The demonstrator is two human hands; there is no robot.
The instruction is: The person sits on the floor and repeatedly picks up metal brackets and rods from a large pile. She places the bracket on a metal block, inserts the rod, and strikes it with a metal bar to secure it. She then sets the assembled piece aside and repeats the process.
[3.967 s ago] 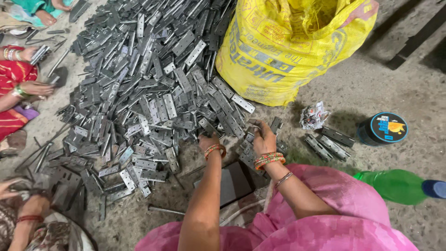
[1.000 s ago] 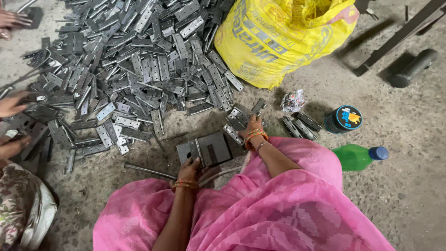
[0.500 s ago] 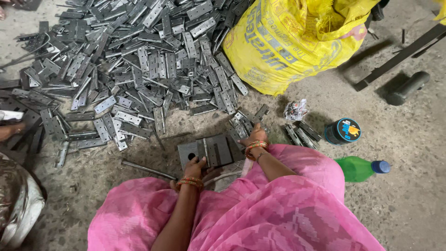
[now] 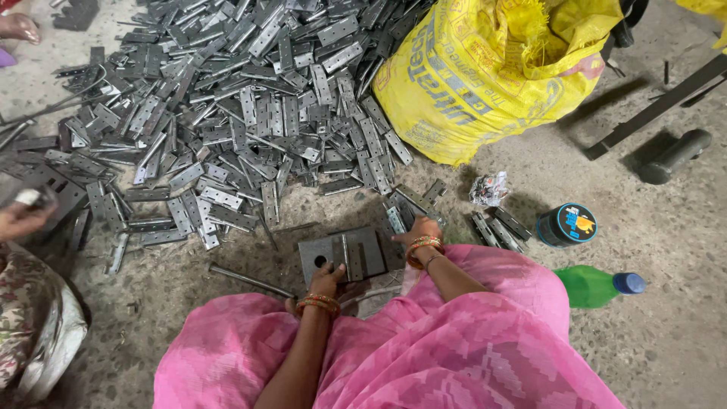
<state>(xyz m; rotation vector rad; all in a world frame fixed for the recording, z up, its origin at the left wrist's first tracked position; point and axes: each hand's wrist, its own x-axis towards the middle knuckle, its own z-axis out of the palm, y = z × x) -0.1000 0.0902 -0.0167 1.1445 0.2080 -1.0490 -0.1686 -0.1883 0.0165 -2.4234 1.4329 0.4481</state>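
Observation:
I sit on a concrete floor in pink cloth. A dark steel block (image 4: pixel 356 254) with a round hole lies right in front of my knees. My left hand (image 4: pixel 326 280), bangles at the wrist, grips the block's near edge. My right hand (image 4: pixel 416 231) is at the block's right edge, fingers closed on a grey hinge plate (image 4: pixel 395 220). A big heap of grey hinge plates (image 4: pixel 250 113) spreads beyond the block.
A full yellow sack (image 4: pixel 485 68) stands at the back right. On the right lie loose hinges (image 4: pixel 500 227), a crumpled wrapper (image 4: pixel 488 189), a round tin (image 4: pixel 566 224) and a green bottle (image 4: pixel 594 285). A thin rod (image 4: pixel 250 280) lies left of the block. Another person's hand (image 4: pixel 23 216) shows at the left edge.
Four seconds ago both hands reached into the heap. My left hand has come back to the block, and my right hand has moved from the loose hinges to the block's right edge.

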